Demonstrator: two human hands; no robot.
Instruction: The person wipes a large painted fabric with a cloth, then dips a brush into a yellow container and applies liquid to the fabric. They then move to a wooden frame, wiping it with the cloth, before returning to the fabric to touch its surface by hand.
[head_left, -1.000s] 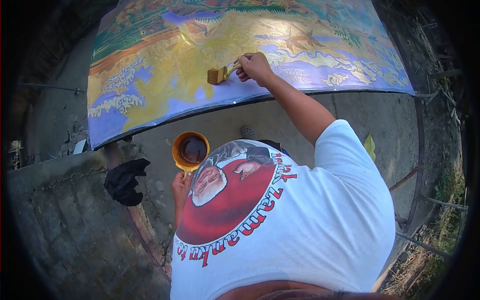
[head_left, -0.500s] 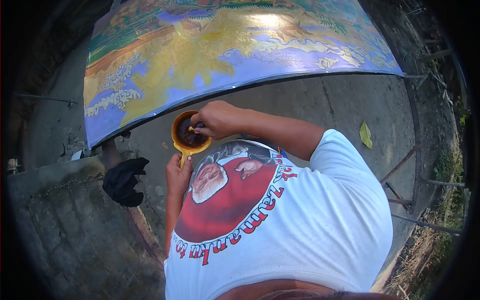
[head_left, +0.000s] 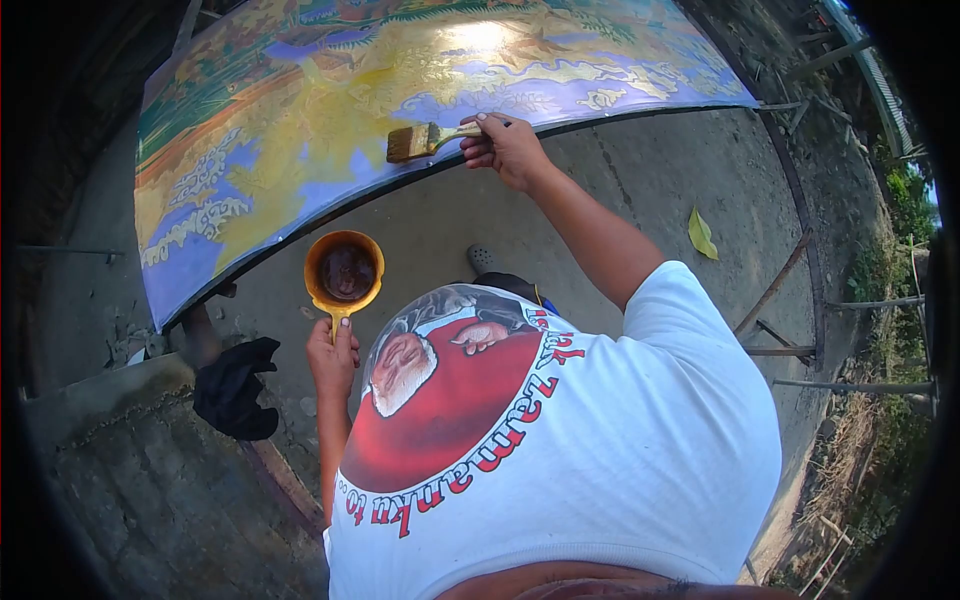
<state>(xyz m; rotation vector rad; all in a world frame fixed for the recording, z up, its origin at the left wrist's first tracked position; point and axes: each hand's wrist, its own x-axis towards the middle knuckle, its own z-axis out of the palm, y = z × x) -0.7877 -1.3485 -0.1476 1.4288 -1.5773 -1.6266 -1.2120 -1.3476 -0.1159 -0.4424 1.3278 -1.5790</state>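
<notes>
My left hand [head_left: 333, 355] is closed round the handle of a yellow dipper [head_left: 313, 262]. Dark brown liquid [head_left: 346, 273] lies inside the dipper, whose opening faces up. My right hand [head_left: 505, 150] grips a wide paintbrush [head_left: 413, 143] by its handle. The brush's brown bristles point left, over the near edge of a stretched patterned cloth [head_left: 330, 190]. That cloth bears purple, yellow, green and orange areas with pale curling outlines.
A dark cloth [head_left: 237, 388] hangs over a bar beside a low concrete wall [head_left: 110, 400] at the left. A yellow-green leaf [head_left: 702, 235] lies on the concrete floor. Thin poles [head_left: 775, 280] stand along the right. A grey shoe [head_left: 481, 259] shows beneath my body.
My right hand has come out of the dipper with the paintbrush and moved up and right to the cloth's edge. The dipper has shifted slightly left and down.
</notes>
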